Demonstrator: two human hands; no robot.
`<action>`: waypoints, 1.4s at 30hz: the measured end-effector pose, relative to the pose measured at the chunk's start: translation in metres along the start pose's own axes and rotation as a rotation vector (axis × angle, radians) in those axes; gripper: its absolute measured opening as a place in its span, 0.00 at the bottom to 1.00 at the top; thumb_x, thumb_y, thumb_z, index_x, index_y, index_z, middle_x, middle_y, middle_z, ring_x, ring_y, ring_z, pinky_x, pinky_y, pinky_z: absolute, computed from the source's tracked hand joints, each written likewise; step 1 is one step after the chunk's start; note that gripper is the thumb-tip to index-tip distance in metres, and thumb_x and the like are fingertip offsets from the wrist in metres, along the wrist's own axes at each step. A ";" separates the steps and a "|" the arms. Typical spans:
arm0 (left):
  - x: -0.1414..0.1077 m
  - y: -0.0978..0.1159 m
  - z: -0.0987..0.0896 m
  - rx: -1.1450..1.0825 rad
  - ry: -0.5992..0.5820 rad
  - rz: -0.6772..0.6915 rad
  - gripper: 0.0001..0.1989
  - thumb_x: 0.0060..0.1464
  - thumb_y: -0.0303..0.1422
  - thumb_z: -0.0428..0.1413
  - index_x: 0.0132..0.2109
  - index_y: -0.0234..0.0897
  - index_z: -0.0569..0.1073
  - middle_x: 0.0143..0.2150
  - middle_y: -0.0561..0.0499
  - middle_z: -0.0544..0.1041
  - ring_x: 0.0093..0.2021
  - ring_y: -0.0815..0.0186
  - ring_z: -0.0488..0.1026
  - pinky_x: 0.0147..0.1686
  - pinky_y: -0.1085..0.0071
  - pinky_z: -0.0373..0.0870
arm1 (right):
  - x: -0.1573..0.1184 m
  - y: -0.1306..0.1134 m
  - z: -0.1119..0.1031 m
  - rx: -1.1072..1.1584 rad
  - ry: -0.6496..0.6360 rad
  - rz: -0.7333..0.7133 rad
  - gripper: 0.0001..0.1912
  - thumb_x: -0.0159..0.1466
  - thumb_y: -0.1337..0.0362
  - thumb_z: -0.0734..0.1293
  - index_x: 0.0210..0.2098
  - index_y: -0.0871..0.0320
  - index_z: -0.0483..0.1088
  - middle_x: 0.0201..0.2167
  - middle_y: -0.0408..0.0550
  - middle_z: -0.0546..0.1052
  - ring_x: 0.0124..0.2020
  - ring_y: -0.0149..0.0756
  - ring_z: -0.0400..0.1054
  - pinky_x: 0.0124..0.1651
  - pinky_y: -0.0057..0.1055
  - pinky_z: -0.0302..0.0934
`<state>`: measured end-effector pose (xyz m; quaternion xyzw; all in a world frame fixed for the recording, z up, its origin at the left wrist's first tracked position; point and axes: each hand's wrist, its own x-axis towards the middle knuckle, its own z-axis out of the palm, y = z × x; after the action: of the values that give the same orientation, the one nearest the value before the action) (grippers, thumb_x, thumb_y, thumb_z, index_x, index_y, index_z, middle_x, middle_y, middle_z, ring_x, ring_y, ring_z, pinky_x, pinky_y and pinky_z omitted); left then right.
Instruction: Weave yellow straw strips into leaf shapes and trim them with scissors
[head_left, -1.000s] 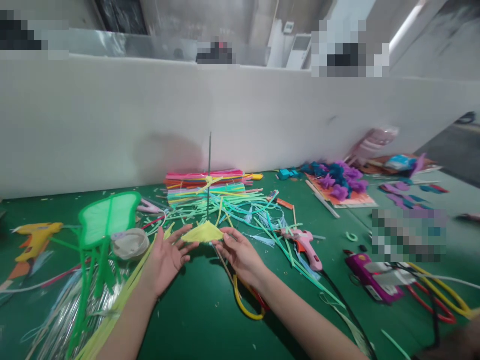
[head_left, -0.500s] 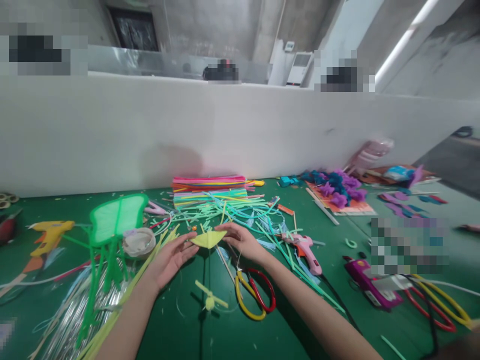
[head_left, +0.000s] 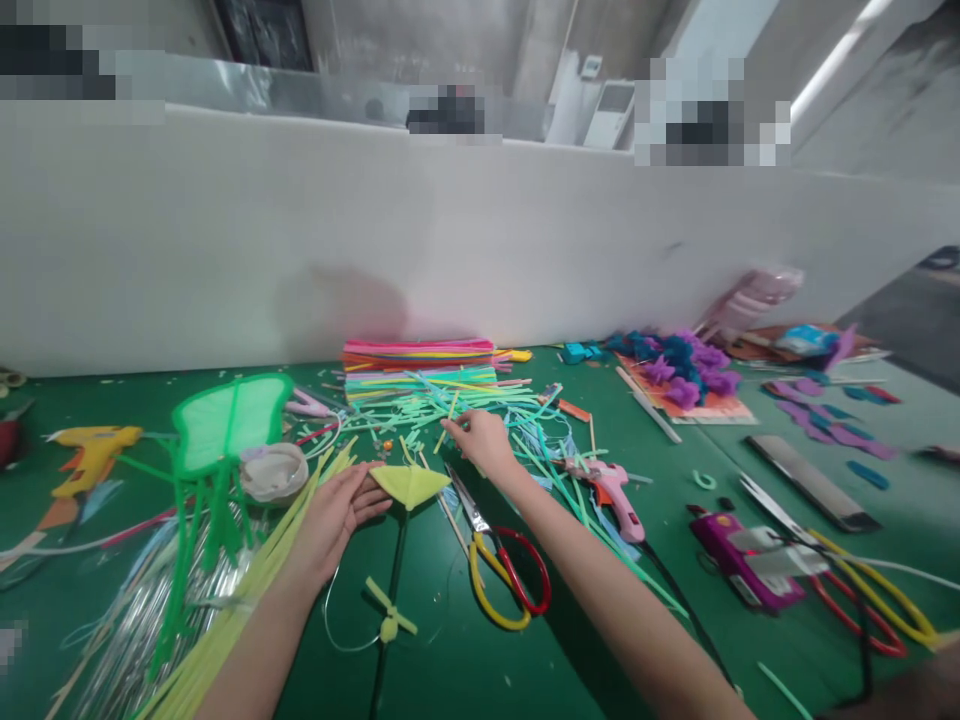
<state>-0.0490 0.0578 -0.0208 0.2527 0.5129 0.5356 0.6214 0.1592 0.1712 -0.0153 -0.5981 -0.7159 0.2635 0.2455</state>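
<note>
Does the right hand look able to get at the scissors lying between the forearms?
Probably yes: the right hand is close by and nothing appears to cover the scissors, though it would have to draw back.

The yellow piece [head_left: 410,485] looks soft and matt, like cloth or felt, and the thin rod [head_left: 397,560] below it is dark and smooth. The table [head_left: 450,670] has a smooth green surface with a faint sheen. Nearby, the scissors [head_left: 521,580] pair shiny metal blades with glossy plastic-looking handles. The pink glue gun [head_left: 618,500] is smooth plastic, the silvery strips [head_left: 142,630] are highly reflective, the bundled coloured stems [head_left: 420,352] look matt and fuzzy, and the white partition [head_left: 465,240] is smooth and matt.
</note>
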 end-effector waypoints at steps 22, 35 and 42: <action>0.004 -0.009 -0.003 0.013 0.007 -0.056 0.12 0.57 0.32 0.57 0.45 0.28 0.74 0.42 0.36 0.81 0.40 0.58 0.80 0.41 0.66 0.78 | 0.028 0.012 -0.022 -0.226 0.071 -0.227 0.10 0.64 0.65 0.64 0.43 0.59 0.74 0.40 0.52 0.77 0.44 0.41 0.68 0.48 0.32 0.58; 0.004 -0.005 -0.004 -0.005 -0.001 -0.078 0.10 0.57 0.32 0.57 0.42 0.30 0.76 0.39 0.39 0.82 0.40 0.59 0.80 0.41 0.67 0.77 | 0.048 -0.007 -0.013 0.045 0.058 -0.056 0.15 0.67 0.60 0.58 0.37 0.61 0.75 0.35 0.49 0.80 0.33 0.34 0.73 0.37 0.27 0.60; 0.007 -0.008 -0.006 -0.007 -0.017 -0.065 0.11 0.54 0.33 0.60 0.42 0.30 0.77 0.40 0.39 0.82 0.42 0.56 0.79 0.42 0.66 0.77 | 0.017 -0.001 -0.035 0.142 -0.333 -0.054 0.11 0.54 0.63 0.71 0.18 0.59 0.73 0.14 0.43 0.75 0.13 0.29 0.64 0.25 0.27 0.58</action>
<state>-0.0516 0.0611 -0.0321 0.2383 0.5135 0.5148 0.6438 0.1793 0.1904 0.0119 -0.5079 -0.7421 0.4021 0.1721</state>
